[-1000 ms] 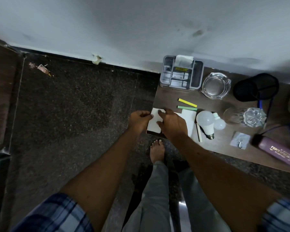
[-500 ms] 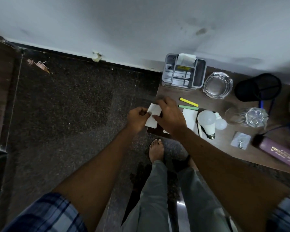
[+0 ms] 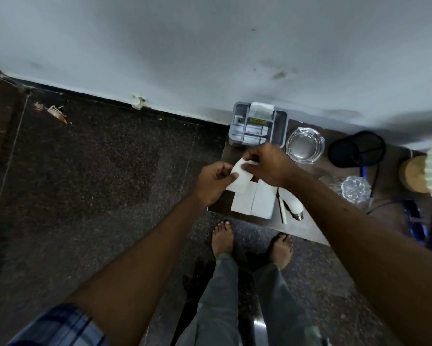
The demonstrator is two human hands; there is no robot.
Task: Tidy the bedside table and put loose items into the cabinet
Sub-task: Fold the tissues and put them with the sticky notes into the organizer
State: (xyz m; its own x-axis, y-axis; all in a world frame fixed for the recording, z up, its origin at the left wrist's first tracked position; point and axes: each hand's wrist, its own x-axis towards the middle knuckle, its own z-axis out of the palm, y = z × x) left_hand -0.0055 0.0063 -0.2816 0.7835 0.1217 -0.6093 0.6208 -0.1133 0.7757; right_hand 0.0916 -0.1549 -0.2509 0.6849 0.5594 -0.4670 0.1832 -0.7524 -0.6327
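Both hands hold one white paper sheet (image 3: 240, 179) lifted above the left corner of the brown bedside table (image 3: 309, 231). My left hand (image 3: 213, 182) pinches its left edge, and my right hand (image 3: 268, 164) grips its top edge. Two more white sheets (image 3: 256, 201) lie flat on the table under it. A white light bulb (image 3: 293, 204) lies to their right, partly hidden by my right forearm, with a thin white stick (image 3: 282, 209) beside it.
A grey organiser tray (image 3: 259, 126) stands at the table's back left against the wall. Right of it are a glass ashtray (image 3: 305, 145), a black mesh cup (image 3: 357, 148), a crystal glass (image 3: 354, 188) and a wooden lid (image 3: 413, 174). My bare feet stand on the dark floor.
Both hands lifted the top white sheet off the table and raised it toward the organiser. The view shifted, and my right forearm now covers the coloured strips and most of the bulb.
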